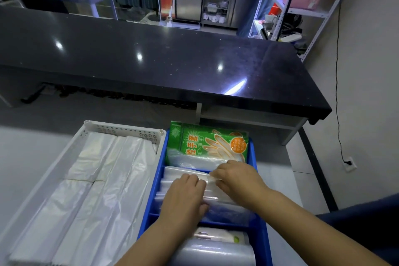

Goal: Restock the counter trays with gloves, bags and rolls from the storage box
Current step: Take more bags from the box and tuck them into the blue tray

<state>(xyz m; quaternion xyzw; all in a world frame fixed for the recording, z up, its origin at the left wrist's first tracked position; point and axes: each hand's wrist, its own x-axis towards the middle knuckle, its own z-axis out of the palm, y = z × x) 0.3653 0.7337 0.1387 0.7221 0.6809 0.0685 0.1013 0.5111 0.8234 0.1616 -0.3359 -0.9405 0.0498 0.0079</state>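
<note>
Blue tray, middle compartment: both hands on clear bags.
Left hand lies flat on the stacked clear bags; right hand pinches the top bag's edge, the two nearly touching. Green glove packet upright in far compartment; roll nearest. White tray of folded bags alongside, left.

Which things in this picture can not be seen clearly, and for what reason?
- Head view: middle compartment of the blue tray: the left hand and right hand cover the clear bags.
- The roll is cut off by the bottom edge.
- Small print on the green glove pack is too small to read.
</note>
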